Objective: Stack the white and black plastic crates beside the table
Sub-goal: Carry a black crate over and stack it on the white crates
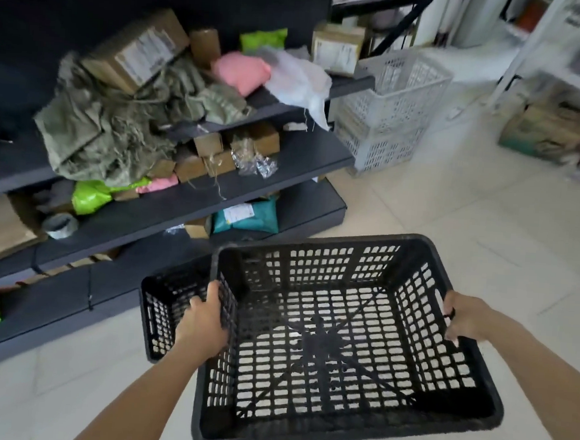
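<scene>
Both hands, left hand (202, 323) and right hand (463, 319), gripped the black crate (338, 343) rims, fingers closed; we'd keep it level toward the white crates (389, 110).

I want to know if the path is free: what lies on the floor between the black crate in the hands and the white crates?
Only bare tiled floor separates the black crate from the white crates in the head view.

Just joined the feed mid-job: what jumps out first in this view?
The big black crate fills the foreground, held off the floor by the left hand and right hand on opposite rims; a second black crate sits behind it. Ahead, white crates stand stacked at the end of a cluttered dark shelf.
</scene>
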### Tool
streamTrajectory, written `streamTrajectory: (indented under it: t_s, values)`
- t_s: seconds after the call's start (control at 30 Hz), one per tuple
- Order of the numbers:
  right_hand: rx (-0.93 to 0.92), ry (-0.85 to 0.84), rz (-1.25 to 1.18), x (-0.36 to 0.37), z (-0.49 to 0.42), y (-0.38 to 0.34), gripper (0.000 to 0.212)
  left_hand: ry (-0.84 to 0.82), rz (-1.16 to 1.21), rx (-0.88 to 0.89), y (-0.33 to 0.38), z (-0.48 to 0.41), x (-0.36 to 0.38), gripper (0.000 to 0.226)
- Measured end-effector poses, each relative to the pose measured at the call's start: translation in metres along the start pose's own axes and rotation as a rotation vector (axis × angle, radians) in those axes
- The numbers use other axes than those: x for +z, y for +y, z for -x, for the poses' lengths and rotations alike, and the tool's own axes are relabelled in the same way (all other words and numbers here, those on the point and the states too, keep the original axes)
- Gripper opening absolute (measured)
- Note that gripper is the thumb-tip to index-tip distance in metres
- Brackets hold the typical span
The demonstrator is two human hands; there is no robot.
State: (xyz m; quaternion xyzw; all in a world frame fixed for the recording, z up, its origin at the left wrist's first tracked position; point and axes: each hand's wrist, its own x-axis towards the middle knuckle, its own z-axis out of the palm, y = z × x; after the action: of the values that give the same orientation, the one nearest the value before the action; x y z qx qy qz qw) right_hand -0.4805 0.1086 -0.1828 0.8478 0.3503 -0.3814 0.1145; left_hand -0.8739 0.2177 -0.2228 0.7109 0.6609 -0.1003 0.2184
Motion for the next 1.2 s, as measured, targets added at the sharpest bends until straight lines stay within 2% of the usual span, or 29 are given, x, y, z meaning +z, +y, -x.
streamTrajectory:
  t_s: [0.27,0.33,0.4,0.47,0.57,0.9,1.03,1.2]
  values:
    - [0.141,0.046,-0.076,-0.103,-0.025,0.035,0.038,-0.113,-0.053,0.096,0.114,-0.076,-0.035,0.085]
    - [0.175,0.021,-0.091,-0.132,-0.037,0.040,0.025,-0.129,-0.040,0.132,0.145,-0.101,-0.042,0.084]
    - [0.117,0.047,-0.012,-0.160,-0.044,0.047,0.014,-0.137,-0.062,0.177,0.179,-0.124,-0.050,0.084]
    - [0.224,0.063,-0.146,-0.190,-0.059,0.058,0.026,-0.139,-0.083,0.203,0.213,-0.143,-0.058,0.087]
    - [0.201,0.083,-0.127,-0.232,-0.086,0.078,0.039,-0.147,-0.089,0.219,0.263,-0.168,-0.068,0.091]
    - [0.116,0.038,-0.090,-0.403,-0.217,0.138,0.033,-0.115,-0.002,0.247,0.452,-0.267,-0.111,0.085]
    - [0.092,0.086,-0.011,-0.479,-0.275,0.152,0.025,-0.111,0.006,0.208,0.524,-0.307,-0.129,0.088]
    - [0.050,0.114,0.021,-0.571,-0.342,0.153,0.027,-0.112,0.027,0.121,0.598,-0.352,-0.155,0.092]
